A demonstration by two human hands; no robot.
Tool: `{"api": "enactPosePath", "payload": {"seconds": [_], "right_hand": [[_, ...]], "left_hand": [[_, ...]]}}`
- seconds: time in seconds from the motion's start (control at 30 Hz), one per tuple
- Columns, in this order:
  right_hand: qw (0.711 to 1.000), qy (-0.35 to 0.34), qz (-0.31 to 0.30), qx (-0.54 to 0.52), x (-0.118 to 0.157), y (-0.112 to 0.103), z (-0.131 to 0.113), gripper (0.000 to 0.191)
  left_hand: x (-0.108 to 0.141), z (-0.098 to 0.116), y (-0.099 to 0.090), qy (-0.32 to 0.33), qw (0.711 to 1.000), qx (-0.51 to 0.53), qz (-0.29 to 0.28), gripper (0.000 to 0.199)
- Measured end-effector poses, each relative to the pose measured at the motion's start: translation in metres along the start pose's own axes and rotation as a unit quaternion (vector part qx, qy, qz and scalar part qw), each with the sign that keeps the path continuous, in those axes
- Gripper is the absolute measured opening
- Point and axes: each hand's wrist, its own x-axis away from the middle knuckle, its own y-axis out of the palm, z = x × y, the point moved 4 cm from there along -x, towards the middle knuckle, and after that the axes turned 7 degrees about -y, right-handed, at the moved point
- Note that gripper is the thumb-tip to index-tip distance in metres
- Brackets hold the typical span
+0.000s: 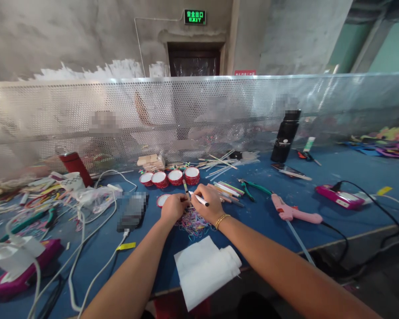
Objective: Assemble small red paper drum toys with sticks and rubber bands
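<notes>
Largest in my remote view, I record the blue bench (339, 166), which carries everything within reach. Along its far side stands a perforated metal screen (119, 104), possibly put there as a divider. A black bottle (283, 139) stands far right, near the screen and, I judge, out of the working area. At the near edge I find a folded white sheet (206, 270), lying between the two forearms. To the right, a pink glue gun (294, 215) lies with its cord trailing to the near side, presumably parked within reach. The right hand (211, 204) is clamped on a white marker (200, 199), gripped low as if for fine control. The left hand (173, 208) is pinched on a narrow strip (185, 187) held upright, apparently to steady it; I cannot tell whether the marker touches it. Four red drums (175, 177) stand in a row just beyond, seemingly lined up for easy access; a fifth is partly hidden beside the left hand. Smallest, coloured bands (193, 223) lie heaped beneath the hands.
</notes>
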Motion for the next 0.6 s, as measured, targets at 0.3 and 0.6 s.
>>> {"api": "enactPosePath", "payload": {"seconds": [0.3, 0.6], "right_hand": [[1.000, -0.006, -0.001, -0.005, -0.0015, -0.0016, -0.0021, 0.014], [1.000, 0.008, 0.013, -0.018, -0.0018, -0.0040, -0.0020, 0.012]], "left_hand": [[0.0002, 0.0007, 0.0000, 0.016, 1.000, 0.008, 0.000, 0.011], [-0.0011, -0.0005, 0.0000, -0.011, 1.000, 0.016, 0.000, 0.008]]}}
